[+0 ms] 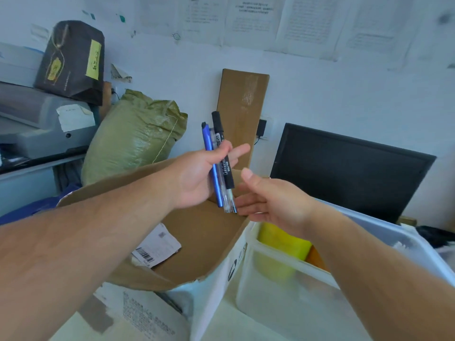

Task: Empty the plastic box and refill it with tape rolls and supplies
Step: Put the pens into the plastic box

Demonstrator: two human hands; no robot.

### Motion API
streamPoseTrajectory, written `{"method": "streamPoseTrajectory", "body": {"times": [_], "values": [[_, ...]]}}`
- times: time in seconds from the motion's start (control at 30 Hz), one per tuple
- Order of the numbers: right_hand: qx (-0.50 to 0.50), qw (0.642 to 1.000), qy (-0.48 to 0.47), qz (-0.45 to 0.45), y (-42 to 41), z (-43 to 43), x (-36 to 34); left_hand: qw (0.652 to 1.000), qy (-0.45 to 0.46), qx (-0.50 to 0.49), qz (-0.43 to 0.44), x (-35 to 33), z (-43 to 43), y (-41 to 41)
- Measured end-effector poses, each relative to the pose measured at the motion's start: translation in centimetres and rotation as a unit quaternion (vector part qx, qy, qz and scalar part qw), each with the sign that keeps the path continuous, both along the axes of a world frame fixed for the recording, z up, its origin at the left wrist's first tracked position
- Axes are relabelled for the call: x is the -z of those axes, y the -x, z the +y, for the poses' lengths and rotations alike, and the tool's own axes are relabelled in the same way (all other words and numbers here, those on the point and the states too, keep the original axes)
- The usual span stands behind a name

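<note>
- Just above the open cardboard box (204, 232), the left hand (197, 178) grips a bunch of pens (218, 193) with curled fingers, tips pointing down.
- The right hand (273, 203) hangs open and relaxed, holding nothing, just beside those tips.
- The plastic box (283, 257) sits lower right, beside the cardboard box's near right edge; a yellow roll (283, 242) stands in its far left corner.
- A dark monitor (344, 173) walls off the far right.

Three writing tools: one blue pen (207, 140), one clear pen (229, 201), one black marker (228, 174). One plastic box (270, 294), one yellow roll (283, 242) showing inside. One cardboard box (197, 232), one green sack (133, 136), one monitor (344, 173), one printer (37, 119), one black bag (71, 60).
</note>
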State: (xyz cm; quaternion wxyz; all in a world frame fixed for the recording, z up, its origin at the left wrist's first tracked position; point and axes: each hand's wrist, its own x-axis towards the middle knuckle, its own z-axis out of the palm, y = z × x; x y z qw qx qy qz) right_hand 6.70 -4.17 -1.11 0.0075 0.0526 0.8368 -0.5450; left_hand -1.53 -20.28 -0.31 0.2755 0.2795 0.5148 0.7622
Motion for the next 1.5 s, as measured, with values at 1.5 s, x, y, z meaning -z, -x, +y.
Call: {"method": "streamPoseTrajectory", "body": {"times": [1.5], "values": [[-0.032,0.869,-0.346,-0.352,-4.9,10.4,2.9,0.93,0.343,-0.117,0.062,7.9,3.7,3.4]]}}
